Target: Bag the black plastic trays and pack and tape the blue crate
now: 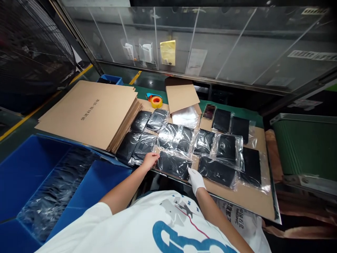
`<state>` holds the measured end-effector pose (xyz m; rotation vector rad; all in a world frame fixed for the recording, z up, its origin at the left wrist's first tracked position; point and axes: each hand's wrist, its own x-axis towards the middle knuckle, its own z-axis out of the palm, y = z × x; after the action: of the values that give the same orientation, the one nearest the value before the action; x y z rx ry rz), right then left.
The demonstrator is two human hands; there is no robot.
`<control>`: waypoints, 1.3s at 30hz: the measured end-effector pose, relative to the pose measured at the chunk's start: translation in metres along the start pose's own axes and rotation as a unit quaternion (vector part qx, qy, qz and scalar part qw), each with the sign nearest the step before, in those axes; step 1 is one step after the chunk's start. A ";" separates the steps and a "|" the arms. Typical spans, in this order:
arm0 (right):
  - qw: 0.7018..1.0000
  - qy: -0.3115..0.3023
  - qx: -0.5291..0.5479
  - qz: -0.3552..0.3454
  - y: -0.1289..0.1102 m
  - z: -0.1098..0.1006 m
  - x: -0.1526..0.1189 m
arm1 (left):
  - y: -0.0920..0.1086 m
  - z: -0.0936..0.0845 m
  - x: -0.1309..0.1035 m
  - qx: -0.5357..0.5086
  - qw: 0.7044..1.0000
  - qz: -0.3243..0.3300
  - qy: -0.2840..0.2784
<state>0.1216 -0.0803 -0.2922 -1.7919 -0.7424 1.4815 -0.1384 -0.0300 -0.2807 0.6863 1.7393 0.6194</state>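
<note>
Near the table's front edge lies a flat black panel in a clear plastic bag (173,165). My left hand (150,160), bare, pinches the bag's left edge. At the other end, my right hand (196,180) in a white glove grips the right corner of the same bag. Other bagged black panels (143,146) lie in rows behind it and to its left. Just right of my gloved hand is another long bagged panel (217,170). What is printed or moulded on the panels is too blurred by glare to make out.
A stack of flat cardboard sheets (89,112) stands at the left of the table. Behind the panels are a yellow tape roll (157,102) and an open cardboard box (181,96). A blue bin (86,191) holds many plastic bags at lower left. A green conveyor belt (305,144) is at right.
</note>
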 end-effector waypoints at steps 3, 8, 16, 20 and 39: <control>0.998 0.008 -0.058 0.000 -0.001 0.001 0.009 | 0.002 0.007 0.014 0.071 0.996 0.034 0.029; 0.992 0.030 -0.119 -0.010 0.005 -0.002 0.014 | -0.001 0.009 0.014 0.175 0.979 0.090 0.051; 0.988 0.015 -0.151 -0.021 0.017 -0.001 0.008 | -0.008 0.012 -0.016 0.296 0.944 0.146 0.021; 0.984 -0.015 -0.160 -0.070 0.003 0.007 0.007 | -0.002 0.019 -0.023 0.380 0.914 0.139 0.013; 0.692 -0.126 -0.662 -0.258 -0.049 0.007 0.024 | -0.005 0.016 -0.024 0.505 0.817 0.255 -0.110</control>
<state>0.1189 -0.0302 -0.2679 -1.8869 -2.6913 0.6881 -0.1182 -0.0497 -0.2723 1.9267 1.5742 -0.1274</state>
